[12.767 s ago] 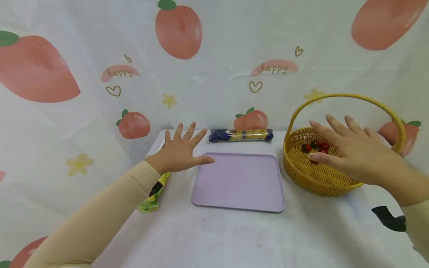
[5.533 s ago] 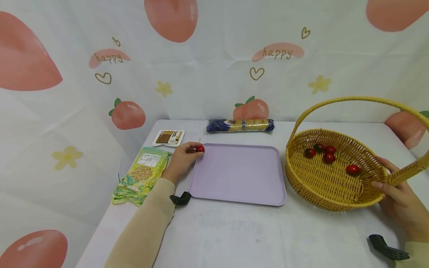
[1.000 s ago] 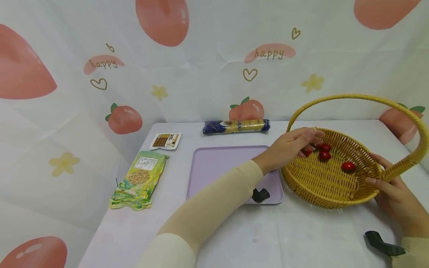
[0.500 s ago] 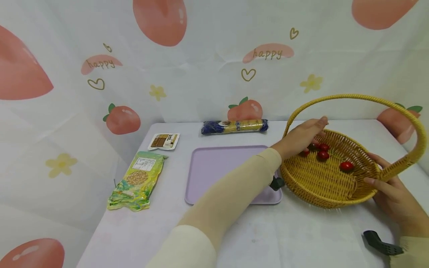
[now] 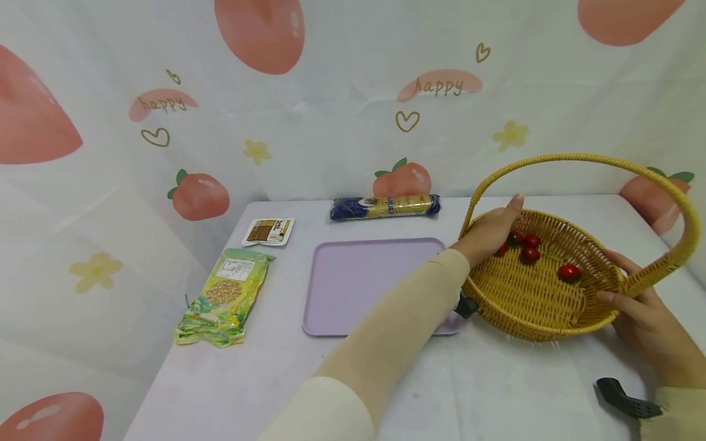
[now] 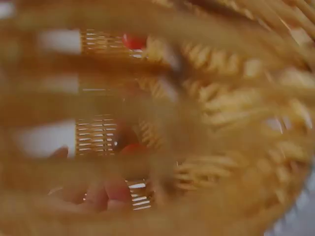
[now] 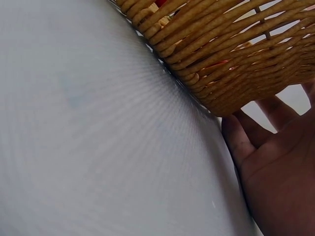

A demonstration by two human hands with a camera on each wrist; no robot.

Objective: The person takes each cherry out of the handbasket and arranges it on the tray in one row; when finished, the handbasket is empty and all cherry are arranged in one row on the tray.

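A yellow wicker basket (image 5: pixel 529 306) with a tall arched handle stands at the right, holding several shiny red cherries (image 5: pixel 531 255). My left hand (image 5: pixel 491 229) reaches under the handle at the basket's left side, beside the cherries. Its fingertips (image 6: pixel 118 191) show only through blurred weave in the left wrist view, near a cherry (image 6: pixel 132 147); I cannot tell whether they hold one. My right hand (image 5: pixel 651 324) grips the basket's right side, thumb over the rim. From below, the right wrist view shows its fingers (image 7: pixel 238 135) against the woven wall (image 7: pixel 231 73).
A lilac tray (image 5: pixel 342 282) lies mid-table, its right part behind my left sleeve. Behind it is a blue and yellow tube-shaped packet (image 5: pixel 386 207). At the left are a small brown and white packet (image 5: pixel 268 232) and a green and yellow bag (image 5: pixel 226 297).
Some 5.5 seconds ago my left hand pinched a cherry at the tray's far left corner. It has since crossed to the basket and lowered inside. My right hand keeps its grip.
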